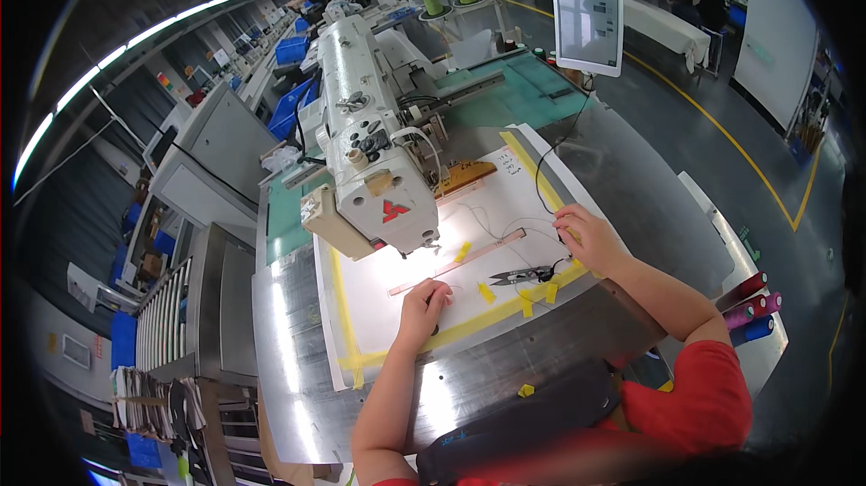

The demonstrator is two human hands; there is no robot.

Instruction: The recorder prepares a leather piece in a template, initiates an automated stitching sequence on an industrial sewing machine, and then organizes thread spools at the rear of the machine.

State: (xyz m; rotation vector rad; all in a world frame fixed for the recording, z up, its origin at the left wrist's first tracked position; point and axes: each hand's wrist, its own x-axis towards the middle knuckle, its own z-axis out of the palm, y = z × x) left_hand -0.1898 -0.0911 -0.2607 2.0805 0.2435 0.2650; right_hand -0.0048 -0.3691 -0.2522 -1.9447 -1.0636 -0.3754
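My left hand (422, 313) rests closed on a white sheet (370, 324) edged with yellow tape, by the near end of a thin pinkish strip (456, 262). What its fingers hold, if anything, is too small to name. To the right, my right hand (588, 240) is pinched closed above the sheet's right edge. Loose pale threads (505, 222) run toward it, but its grip is hidden. Thread snips (521, 276) with dark handles lie between the hands, among small yellow tape pieces (527, 304).
A large white sewing machine head (379, 161) overhangs the sheet, an orange-brown plate (467, 177) beside it. A black cable (539, 175) hangs from a tablet (588, 26) toward my right hand. Thread spools (750, 310) stand at right. People work in the background.
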